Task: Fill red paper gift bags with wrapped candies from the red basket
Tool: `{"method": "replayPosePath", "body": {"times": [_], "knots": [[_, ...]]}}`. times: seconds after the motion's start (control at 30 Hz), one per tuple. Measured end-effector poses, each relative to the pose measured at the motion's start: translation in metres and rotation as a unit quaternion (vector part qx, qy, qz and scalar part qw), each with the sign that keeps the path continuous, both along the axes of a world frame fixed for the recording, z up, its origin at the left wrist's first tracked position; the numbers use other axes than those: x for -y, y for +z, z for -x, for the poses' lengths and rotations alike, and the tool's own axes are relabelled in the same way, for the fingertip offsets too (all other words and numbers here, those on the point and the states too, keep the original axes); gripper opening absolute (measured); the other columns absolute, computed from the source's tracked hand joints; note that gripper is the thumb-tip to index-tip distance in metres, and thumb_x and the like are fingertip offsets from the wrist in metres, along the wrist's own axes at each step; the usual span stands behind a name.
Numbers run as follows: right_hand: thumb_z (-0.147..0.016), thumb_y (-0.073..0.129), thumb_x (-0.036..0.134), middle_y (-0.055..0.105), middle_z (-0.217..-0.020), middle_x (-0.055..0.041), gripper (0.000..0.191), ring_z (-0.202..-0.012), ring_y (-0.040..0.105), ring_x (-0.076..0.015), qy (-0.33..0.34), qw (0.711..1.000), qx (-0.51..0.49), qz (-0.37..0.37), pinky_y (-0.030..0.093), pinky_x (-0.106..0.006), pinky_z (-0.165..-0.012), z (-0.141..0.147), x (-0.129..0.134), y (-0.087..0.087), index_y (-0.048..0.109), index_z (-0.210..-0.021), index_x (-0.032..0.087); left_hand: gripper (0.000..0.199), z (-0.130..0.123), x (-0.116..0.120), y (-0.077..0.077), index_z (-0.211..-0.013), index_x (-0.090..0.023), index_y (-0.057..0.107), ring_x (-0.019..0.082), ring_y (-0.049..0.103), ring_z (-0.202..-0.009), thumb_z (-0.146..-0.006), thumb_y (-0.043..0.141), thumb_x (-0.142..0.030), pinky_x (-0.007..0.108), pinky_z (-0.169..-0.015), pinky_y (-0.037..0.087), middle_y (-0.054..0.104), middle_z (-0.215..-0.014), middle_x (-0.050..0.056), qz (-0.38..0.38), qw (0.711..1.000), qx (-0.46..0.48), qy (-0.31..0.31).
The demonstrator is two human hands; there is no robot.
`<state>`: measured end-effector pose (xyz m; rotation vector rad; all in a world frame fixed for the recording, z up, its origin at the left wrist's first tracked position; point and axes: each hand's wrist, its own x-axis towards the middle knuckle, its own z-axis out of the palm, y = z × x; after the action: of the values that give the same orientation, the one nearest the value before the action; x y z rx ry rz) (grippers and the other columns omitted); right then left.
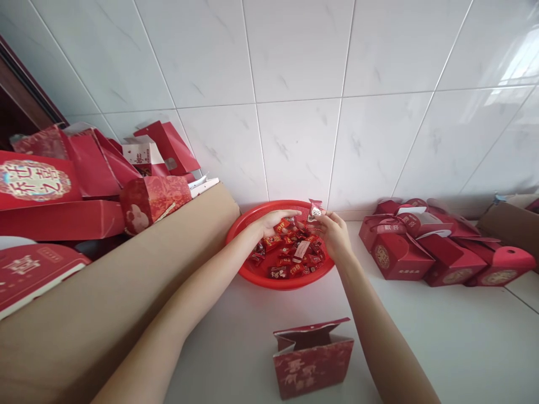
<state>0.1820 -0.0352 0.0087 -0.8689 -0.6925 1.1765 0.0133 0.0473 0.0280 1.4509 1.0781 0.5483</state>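
A red plastic basket (252,275) with perforated sides holds many wrapped candies (288,252) in red and dark red. My left hand (275,221) reaches into its far left part, fingers curved around a red wrapped candy (281,225); whether more lie in the palm is hidden. At the basket's far right rim, my right hand (334,230) pinches a small red and white wrapped candy (315,211) between thumb and fingers. Nearer to me stands a dark red paper gift box (314,367), upright with its top open.
On the left, a large cardboard box (168,252) is filled with red gift boxes (96,157). Several closed red gift boxes (404,255) stand grouped on the right of the white tabletop (227,348). Behind the basket rises a tiled wall (295,146). Another cardboard box (509,224) sits far right.
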Motion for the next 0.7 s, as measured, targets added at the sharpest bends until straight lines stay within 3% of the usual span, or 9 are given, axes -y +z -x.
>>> {"method": "replayPosePath", "body": {"times": [0.13,0.3,0.53,0.7], "knots": [[-0.053,0.071,0.021,0.071,-0.07,-0.0007,0.018,-0.057,0.059,-0.0115,0.006,0.997,-0.082,-0.01,0.046,-0.021,-0.048,-0.006,-0.002,0.002,0.055,-0.062,0.02,0.025,0.001,-0.017,-0.016,-0.098,-0.021,0.073,0.017,0.068,-0.071,-0.077,0.072,-0.034,0.027,-0.067,0.053,0.075,-0.078,0.003,-0.074,0.994,-0.079,-0.015],[-0.055,0.069,0.022,0.071,-0.07,-0.0017,0.012,-0.059,0.055,-0.0106,0.011,0.996,-0.091,-0.011,0.042,-0.019,-0.046,-0.007,-0.002,0.003,0.06,-0.062,0.02,0.019,-0.007,-0.037,-0.026,-0.092,-0.018,0.074,0.017,0.065,-0.068,-0.075,0.07,-0.026,0.026,-0.067,0.051,0.073,-0.073,0.001,-0.158,0.963,-0.197,-0.096],[-0.057,0.076,0.025,0.074,-0.077,-0.0016,0.017,-0.062,0.059,-0.011,0.014,0.998,-0.061,-0.014,0.041,-0.021,-0.048,-0.005,-0.003,0.002,0.066,-0.07,0.019,0.02,-0.013,-0.044,-0.035,-0.08,-0.017,0.076,0.018,0.063,-0.075,-0.061,0.082,-0.022,0.023,-0.07,0.046,0.074,-0.073,-0.001,-0.143,0.945,-0.259,-0.136],[-0.059,0.077,0.028,0.075,-0.079,-0.0031,0.017,-0.065,0.063,-0.0139,0.014,0.999,-0.051,-0.011,0.043,-0.023,-0.049,-0.005,-0.005,0.0,0.064,-0.067,0.02,0.013,-0.003,-0.039,-0.025,-0.064,-0.02,0.074,0.016,0.059,-0.063,-0.062,0.082,-0.03,0.025,-0.063,0.045,0.067,-0.06,-0.002,-0.106,0.934,-0.298,-0.169]]}}
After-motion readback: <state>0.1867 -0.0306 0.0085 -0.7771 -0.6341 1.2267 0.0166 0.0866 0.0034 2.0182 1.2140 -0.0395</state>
